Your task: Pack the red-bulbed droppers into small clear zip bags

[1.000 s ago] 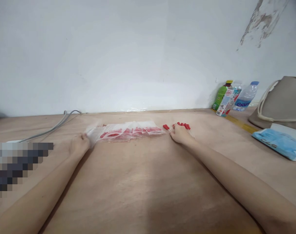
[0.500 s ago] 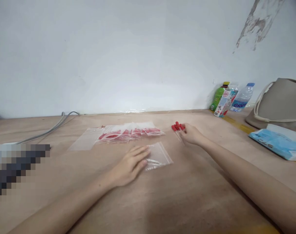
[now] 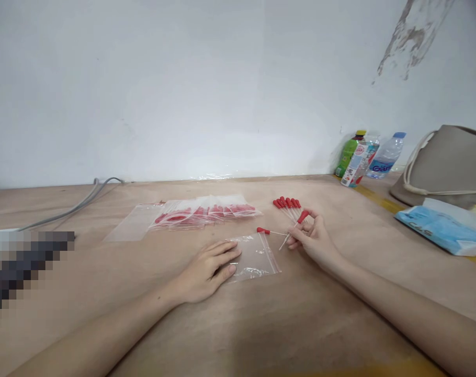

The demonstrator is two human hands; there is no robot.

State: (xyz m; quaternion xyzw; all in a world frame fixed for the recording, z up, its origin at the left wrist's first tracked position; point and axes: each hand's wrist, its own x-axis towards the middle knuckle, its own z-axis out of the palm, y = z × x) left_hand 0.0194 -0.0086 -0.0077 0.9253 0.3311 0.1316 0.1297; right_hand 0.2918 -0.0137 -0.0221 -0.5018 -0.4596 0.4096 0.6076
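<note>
My left hand (image 3: 210, 269) lies flat, fingers stretched, over the left edge of a clear zip bag (image 3: 256, 256) on the table. Between the fingers of my right hand (image 3: 310, 241) is a dropper (image 3: 303, 216) with a red rubber bulb and thin clear stem, its tip pointing down and left. A second red-bulbed dropper (image 3: 263, 231) lies sideways by the bag's upper edge, its stem reaching toward my right fingers; I cannot tell whether they touch it. Behind that hand, several more droppers (image 3: 287, 202) lie in a fanned row, their stems partly hidden.
Overlapping zip bags (image 3: 206, 212) with red-bulbed droppers inside lie toward the wall, beside a flat clear bag (image 3: 130, 224). Bottles (image 3: 353, 157), a grey bag (image 3: 450, 167) and a blue tissue pack (image 3: 438, 228) stand right. A cable (image 3: 73, 209) runs along the left.
My right hand has come nearer and slightly right from the dropper group, now with one dropper in its fingers. Another dropper now lies by the zip bag. My left hand stays on the bag.
</note>
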